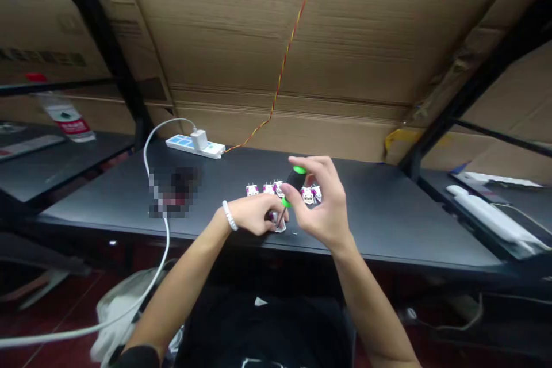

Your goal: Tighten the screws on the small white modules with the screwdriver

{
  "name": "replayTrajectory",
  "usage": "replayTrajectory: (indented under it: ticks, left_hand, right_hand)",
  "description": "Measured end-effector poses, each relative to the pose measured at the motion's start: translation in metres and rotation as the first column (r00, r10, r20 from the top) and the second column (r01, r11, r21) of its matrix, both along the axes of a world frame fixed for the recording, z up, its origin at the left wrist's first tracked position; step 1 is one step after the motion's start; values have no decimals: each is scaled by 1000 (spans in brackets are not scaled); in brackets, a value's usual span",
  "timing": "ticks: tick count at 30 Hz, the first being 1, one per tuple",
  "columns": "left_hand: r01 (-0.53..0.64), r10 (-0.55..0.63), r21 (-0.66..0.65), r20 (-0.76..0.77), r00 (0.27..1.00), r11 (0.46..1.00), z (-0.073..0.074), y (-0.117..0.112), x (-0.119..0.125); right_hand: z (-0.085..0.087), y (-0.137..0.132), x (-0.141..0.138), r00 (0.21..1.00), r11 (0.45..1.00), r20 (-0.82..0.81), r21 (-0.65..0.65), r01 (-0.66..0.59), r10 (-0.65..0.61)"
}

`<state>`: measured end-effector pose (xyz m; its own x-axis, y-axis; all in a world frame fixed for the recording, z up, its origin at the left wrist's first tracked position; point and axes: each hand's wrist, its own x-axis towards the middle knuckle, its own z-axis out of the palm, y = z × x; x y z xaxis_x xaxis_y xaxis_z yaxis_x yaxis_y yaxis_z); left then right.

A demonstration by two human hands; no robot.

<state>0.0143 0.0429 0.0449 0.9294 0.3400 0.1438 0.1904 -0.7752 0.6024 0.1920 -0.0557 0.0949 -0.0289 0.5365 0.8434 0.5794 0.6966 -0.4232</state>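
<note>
My right hand (321, 201) is closed round the black and green handle of a small screwdriver (293, 183), its tip pointing down at a small white and purple part (279, 224) near the front edge of the dark table (388, 213). My left hand (256, 214), with a white bead bracelet on the wrist, pinches that part against the table. Behind the hands several more of the same small white and purple parts (267, 188) stand in a row.
A white power strip (194, 145) with a charger plugged in lies at the back left; its white cable (159, 230) runs off the front edge. A blurred dark object (175, 191) sits left of the hands. Cardboard lines the back wall. Other desks stand at both sides.
</note>
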Motion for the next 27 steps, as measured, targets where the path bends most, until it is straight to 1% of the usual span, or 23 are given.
replayTrajectory:
  ticks: [4, 5, 9, 10, 11, 14, 15, 16, 19, 20, 21, 25, 26, 27]
  left_hand:
    - [12, -12, -20, -3, 1000, 1000, 1, 0, 0]
    - [14, -14, -20, 2, 1000, 1000, 0, 0, 0]
    - [-5, 5, -12, 16, 1000, 1000, -2, 0, 0]
    - [-8, 8, -11, 17, 1000, 1000, -3, 1, 0]
    - [-5, 6, -13, 17, 1000, 1000, -3, 1, 0]
    - [24, -24, -41, 10, 1000, 999, -2, 2, 1]
    - [32, -32, -48, 8, 999, 998, -2, 2, 1]
    - [36, -36, -48, 10, 999, 998, -1, 2, 1]
    - [21, -21, -31, 24, 999, 999, -2, 2, 1]
    - [17, -16, -28, 28, 999, 999, -2, 2, 0]
    - [16, -15, -31, 29, 999, 999, -2, 2, 0]
    - [25, -23, -41, 33, 999, 999, -2, 2, 0]
    - [28, -27, -36, 36, 999, 999, -2, 3, 1]
    - [30, -29, -31, 41, 999, 999, -3, 3, 1]
  right_hand:
    - [0, -1, 1, 985, 983, 5, -66, -169, 170]
    - [0, -1, 0, 985, 983, 2, -63, -174, 175]
    - [1, 1, -1, 1000, 1000, 8, 0, -20, 20]
    - [0, 1, -1, 1000, 1000, 9, -5, -12, 12]
    - [0, 1, -1, 999, 999, 7, -23, -32, 32]
    - [0, 1, 0, 988, 983, -15, -94, -156, 156]
    - [0, 1, 0, 986, 981, -19, -99, -167, 166]
    - [0, 0, 0, 989, 985, -15, -91, -149, 148]
    - [1, 0, 0, 1000, 999, 10, -33, -18, 18]
    - [1, 1, -1, 1000, 1000, 12, -31, 4, -3]
    - [1, 1, 0, 1000, 999, 14, -42, -6, 6]
    - [0, 0, 0, 989, 983, -13, -108, -151, 150]
    - [0, 0, 0, 989, 984, -15, -101, -147, 146]
    - [0, 0, 0, 993, 990, -13, -85, -115, 114]
